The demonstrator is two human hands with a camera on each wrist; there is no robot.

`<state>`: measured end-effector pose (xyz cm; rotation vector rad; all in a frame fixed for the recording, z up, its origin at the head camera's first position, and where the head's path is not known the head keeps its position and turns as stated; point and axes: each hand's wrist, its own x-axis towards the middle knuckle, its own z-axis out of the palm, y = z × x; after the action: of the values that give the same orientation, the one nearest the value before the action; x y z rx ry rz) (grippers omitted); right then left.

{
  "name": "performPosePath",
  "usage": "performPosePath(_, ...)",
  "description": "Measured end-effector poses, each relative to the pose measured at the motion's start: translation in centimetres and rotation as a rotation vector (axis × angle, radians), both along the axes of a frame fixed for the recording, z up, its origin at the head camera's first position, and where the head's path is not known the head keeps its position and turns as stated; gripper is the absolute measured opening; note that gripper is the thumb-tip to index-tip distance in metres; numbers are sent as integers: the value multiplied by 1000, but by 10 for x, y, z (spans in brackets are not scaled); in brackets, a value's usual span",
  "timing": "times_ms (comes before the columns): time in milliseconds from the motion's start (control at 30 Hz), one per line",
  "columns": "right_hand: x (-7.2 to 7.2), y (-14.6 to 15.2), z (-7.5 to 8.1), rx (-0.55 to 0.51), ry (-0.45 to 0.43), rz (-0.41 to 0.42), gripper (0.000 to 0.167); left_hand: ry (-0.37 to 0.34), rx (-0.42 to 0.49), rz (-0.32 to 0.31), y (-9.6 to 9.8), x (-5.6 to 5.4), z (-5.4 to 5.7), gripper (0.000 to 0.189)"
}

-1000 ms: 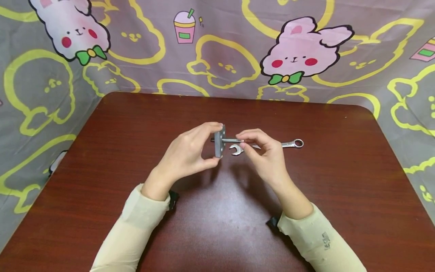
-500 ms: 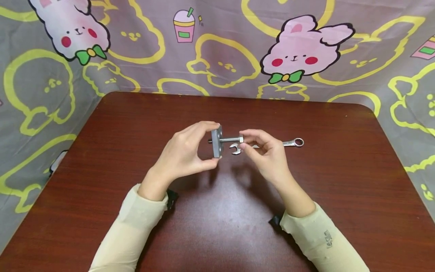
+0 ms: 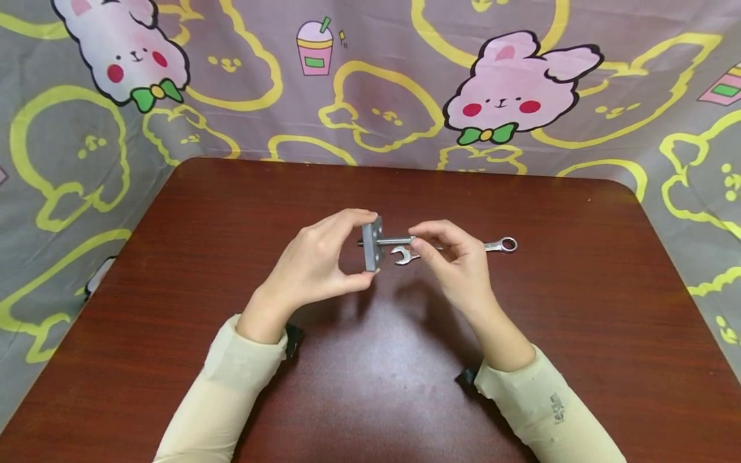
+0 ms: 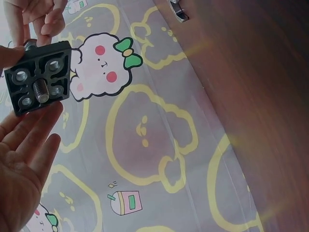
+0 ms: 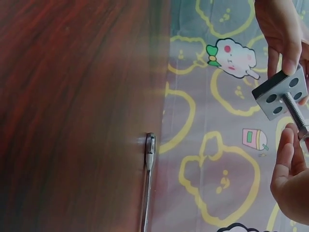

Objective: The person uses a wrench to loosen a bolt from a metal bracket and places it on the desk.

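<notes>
My left hand (image 3: 315, 257) holds a grey square plate (image 3: 368, 254) upright by its edges, thumb below and fingers above. Through the plate's middle runs a long bolt (image 3: 395, 242). At its other end, my right hand (image 3: 454, 260) pinches the bolt's head between thumb and fingertips, mostly covering it. From the left wrist, the plate's ribbed dark back (image 4: 48, 50) shows, with the threaded bolt tip (image 4: 42, 91) poking out between four-cornered holes. In the right wrist view the plate's smooth face (image 5: 280, 89) has a hole near each corner, and the bolt's thread (image 5: 294, 108) stands out from the centre.
A combination wrench (image 3: 509, 244) lies on the dark red-brown table (image 3: 231, 193), partly hidden behind my right hand. A patterned cloth (image 3: 382, 38) with cartoon rabbits hangs behind and beside the table.
The right fingers have loosened, baring the hexagonal bolt head half a second ago, then closed on it again. Plate and left hand have shifted only slightly; the wrench lies still.
</notes>
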<state>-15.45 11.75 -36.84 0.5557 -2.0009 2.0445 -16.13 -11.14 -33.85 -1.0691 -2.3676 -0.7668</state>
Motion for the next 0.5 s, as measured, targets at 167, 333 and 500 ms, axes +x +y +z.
performPosePath(167,0,0,2,32,-51,-32,20,14,-1,0,-1,0,0,70)
performPosePath(333,-3,1,3,120,-193,-80,21,34,-7,-1,0,-1,-2,71)
performPosePath(500,-6,1,3,204,-311,-82,39,47,-14,-1,0,-2,-2,71)
